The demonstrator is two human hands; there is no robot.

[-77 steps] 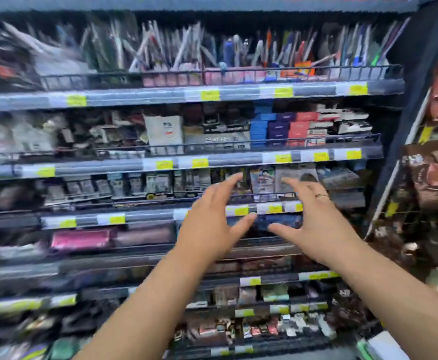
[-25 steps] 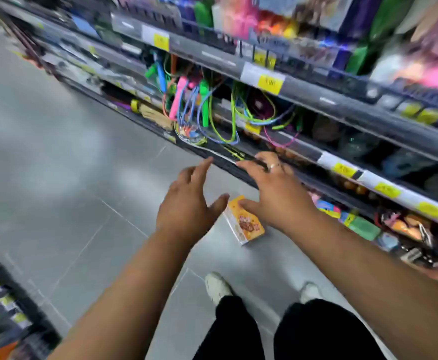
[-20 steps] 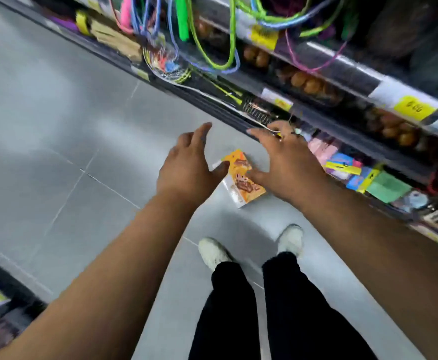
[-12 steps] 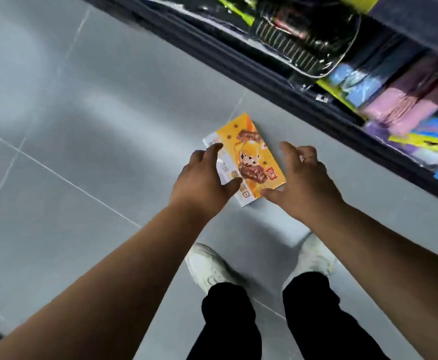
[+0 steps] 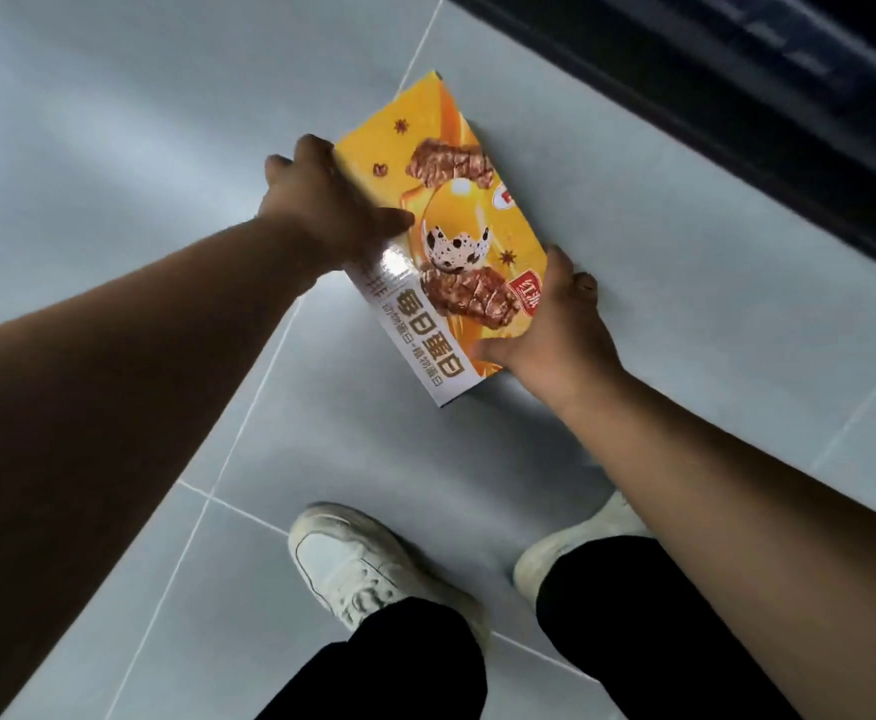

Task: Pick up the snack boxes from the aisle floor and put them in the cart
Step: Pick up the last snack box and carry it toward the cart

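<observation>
An orange-yellow snack box (image 5: 446, 220) with a white side panel and a picture of an egg and meat lies on the grey tiled aisle floor. My left hand (image 5: 321, 205) grips its left long edge, thumb across the printed face. My right hand (image 5: 555, 324) grips its right near corner, thumb on top and fingers curled round the edge. Whether the box is off the floor I cannot tell. No cart is in view.
The dark base of the shelf unit (image 5: 737, 111) runs diagonally across the upper right, close behind the box. My two white shoes (image 5: 363, 569) and black trouser legs stand on the grey floor tiles (image 5: 114, 122) just below the box.
I have bent down, so the box looks much larger. Both hands, which hovered at its sides, now grip its edges.
</observation>
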